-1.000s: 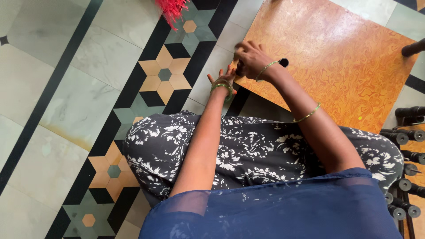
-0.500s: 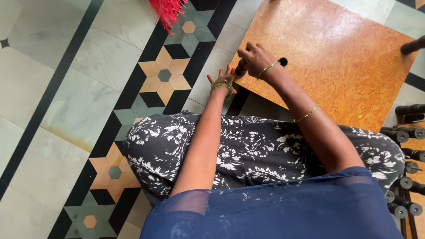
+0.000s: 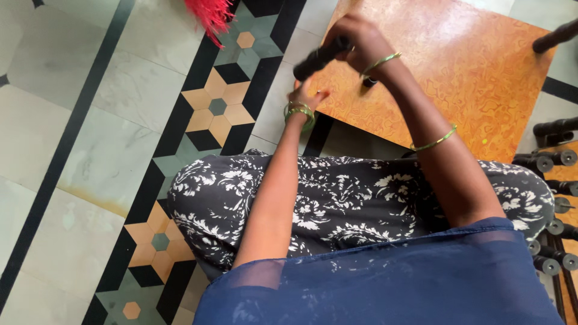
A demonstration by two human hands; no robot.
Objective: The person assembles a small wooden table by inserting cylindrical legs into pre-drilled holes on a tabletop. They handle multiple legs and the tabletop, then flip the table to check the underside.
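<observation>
Single head-worn view, looking steeply down from above the person's lap, close range, facing the tiled floor and orange board ahead.

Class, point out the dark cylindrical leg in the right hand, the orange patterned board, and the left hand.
Dark cylindrical leg (image 3: 318, 58), head view, middle of its shaft.
Orange patterned board (image 3: 475, 72), head view, bare top surface.
Left hand (image 3: 306, 99), head view, back of the hand above the bangles.
</observation>
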